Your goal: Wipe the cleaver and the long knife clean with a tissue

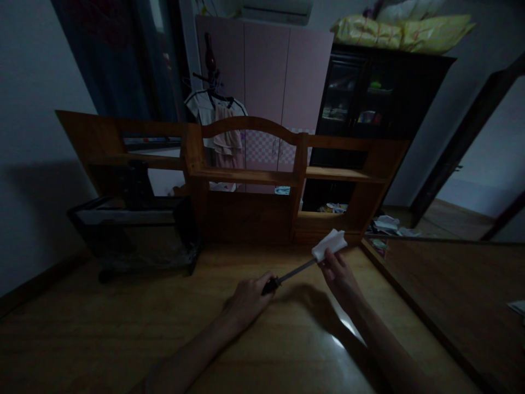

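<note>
My left hand (251,298) is closed round the black handle of a tool with a long thin metal shaft (298,270). A small collar sits where the handle meets the shaft; whether it is a blade or a round rod I cannot tell. The shaft points up and to the right. At its far end, my right hand (337,272) pinches a folded white tissue (329,244), which hides the tip. Both hands are above a glossy wooden tabletop (254,350), and their shadows fall on it.
Behind the hands stands a wooden shelf unit (246,176). A dark-framed glass tank (139,241) is on the table at left. A raised wooden edge (410,293) runs along the right. Beyond are a pink wardrobe (266,65), hanging clothes (223,120) and a black cabinet (404,104).
</note>
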A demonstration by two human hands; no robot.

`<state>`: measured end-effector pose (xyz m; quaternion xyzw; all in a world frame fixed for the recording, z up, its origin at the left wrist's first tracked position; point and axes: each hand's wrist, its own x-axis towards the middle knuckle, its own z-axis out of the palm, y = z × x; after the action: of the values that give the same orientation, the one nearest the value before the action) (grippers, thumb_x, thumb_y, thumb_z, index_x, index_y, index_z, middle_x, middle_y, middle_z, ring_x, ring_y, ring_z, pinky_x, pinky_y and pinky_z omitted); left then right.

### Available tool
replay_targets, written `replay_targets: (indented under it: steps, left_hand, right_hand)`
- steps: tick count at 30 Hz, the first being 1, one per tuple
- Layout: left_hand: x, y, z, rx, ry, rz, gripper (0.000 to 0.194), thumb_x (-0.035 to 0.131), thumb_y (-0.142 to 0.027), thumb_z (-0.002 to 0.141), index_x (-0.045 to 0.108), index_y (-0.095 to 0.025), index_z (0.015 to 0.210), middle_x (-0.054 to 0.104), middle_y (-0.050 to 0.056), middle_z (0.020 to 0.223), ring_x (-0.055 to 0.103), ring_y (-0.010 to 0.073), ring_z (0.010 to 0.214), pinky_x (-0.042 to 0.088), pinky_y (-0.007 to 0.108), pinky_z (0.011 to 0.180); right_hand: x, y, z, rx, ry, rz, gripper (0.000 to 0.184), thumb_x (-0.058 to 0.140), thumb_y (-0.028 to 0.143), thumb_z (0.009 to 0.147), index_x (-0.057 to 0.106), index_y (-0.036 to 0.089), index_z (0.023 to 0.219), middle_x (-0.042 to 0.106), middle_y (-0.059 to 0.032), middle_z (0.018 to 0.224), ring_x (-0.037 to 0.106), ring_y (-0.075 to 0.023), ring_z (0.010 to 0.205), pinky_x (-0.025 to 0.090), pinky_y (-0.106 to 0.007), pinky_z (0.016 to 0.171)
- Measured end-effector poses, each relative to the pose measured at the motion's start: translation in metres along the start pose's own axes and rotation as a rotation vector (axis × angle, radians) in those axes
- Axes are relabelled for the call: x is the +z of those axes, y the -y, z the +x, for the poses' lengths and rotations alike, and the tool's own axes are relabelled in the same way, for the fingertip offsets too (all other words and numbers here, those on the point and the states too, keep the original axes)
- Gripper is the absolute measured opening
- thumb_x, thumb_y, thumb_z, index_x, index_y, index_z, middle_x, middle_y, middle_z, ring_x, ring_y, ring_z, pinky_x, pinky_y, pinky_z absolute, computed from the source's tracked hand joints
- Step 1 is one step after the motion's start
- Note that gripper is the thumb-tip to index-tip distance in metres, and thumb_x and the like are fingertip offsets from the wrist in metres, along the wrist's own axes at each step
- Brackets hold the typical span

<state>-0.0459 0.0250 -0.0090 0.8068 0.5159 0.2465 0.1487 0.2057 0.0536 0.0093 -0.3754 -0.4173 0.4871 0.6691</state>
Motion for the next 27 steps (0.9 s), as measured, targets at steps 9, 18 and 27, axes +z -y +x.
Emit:
replay_targets:
  steps: [9,18,27]
  left_hand:
    - [-0.002,-0.002,0.001,-0.012,-0.004,0.011,0.029,0.055,-0.02,0.085,0.059,-0.03,0.112,0.07,0.0,0.089,0.065,0.0211,0.081,0.039,0.024,0.067]
    - [0.0,-0.001,0.001,-0.013,-0.003,-0.012,0.031,0.054,-0.017,0.082,0.063,-0.027,0.109,0.07,0.003,0.093,0.064,0.021,0.084,0.041,0.025,0.07]
    - [0.001,-0.006,0.003,0.02,-0.041,-0.1,0.024,0.054,-0.018,0.082,0.064,-0.025,0.102,0.069,0.003,0.087,0.065,0.0212,0.079,0.041,0.026,0.068]
  right_hand:
    - [0.025,-0.025,-0.026,0.204,0.287,-0.066,0.03,0.071,0.04,0.078,0.062,0.016,0.093,0.064,-0.0062,0.089,0.06,-0.0189,0.081,0.047,-0.032,0.077]
    - [0.016,-0.003,-0.013,0.103,0.24,-0.071,0.028,0.069,0.04,0.08,0.063,0.013,0.081,0.061,-0.0044,0.074,0.055,-0.0145,0.066,0.045,-0.025,0.061]
    - [-0.01,0.036,-0.001,-0.204,-0.078,-0.323,0.032,0.069,0.046,0.075,0.064,0.018,0.09,0.06,-0.0087,0.08,0.056,-0.0204,0.07,0.048,-0.03,0.06]
